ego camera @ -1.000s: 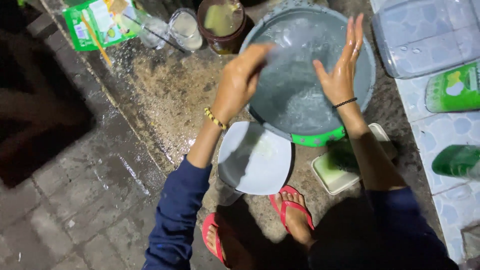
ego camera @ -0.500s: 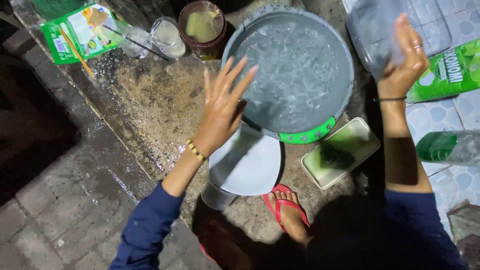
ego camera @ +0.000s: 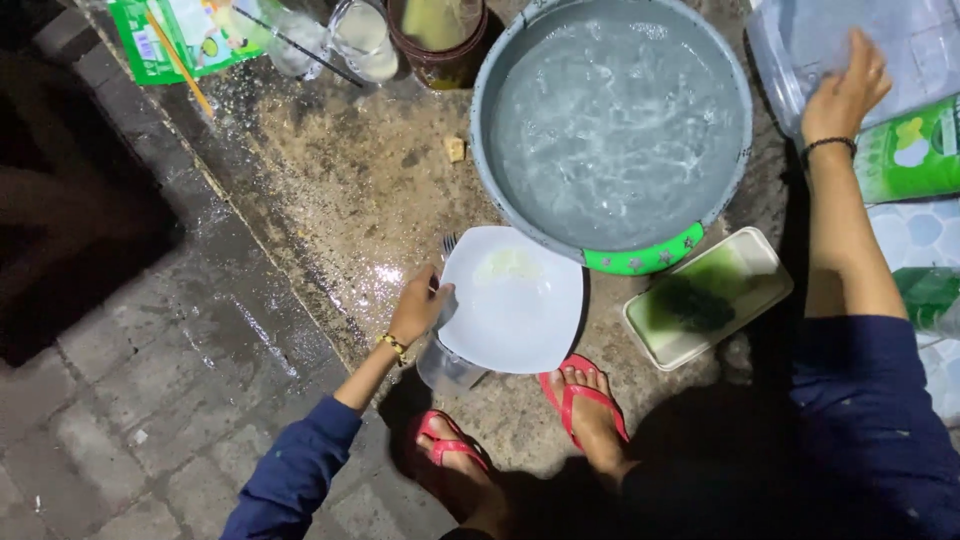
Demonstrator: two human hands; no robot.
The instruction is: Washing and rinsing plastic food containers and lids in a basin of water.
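A white square plate (ego camera: 512, 300) rests on a glass cup on the wet ground, just below a big grey basin (ego camera: 612, 130) full of water. My left hand (ego camera: 418, 305) grips the plate's left edge, beside a fork (ego camera: 447, 243) that pokes out from under it. My right hand (ego camera: 843, 88) reaches up to the far right and touches a clear plastic container (ego camera: 830, 40). A white rectangular tray (ego camera: 708, 297) holding a dark green scrubber lies to the right of the plate.
My feet in red sandals (ego camera: 585, 405) stand just below the plate. A green soap pouch (ego camera: 915, 150) and a green bottle (ego camera: 930, 295) lie at right. A brown cup (ego camera: 437, 35), glasses (ego camera: 362, 35) and a green packet (ego camera: 185, 35) stand at the top.
My left hand has come down from the basin to the plate's left edge. My right hand has gone from the basin to the clear container at the right.
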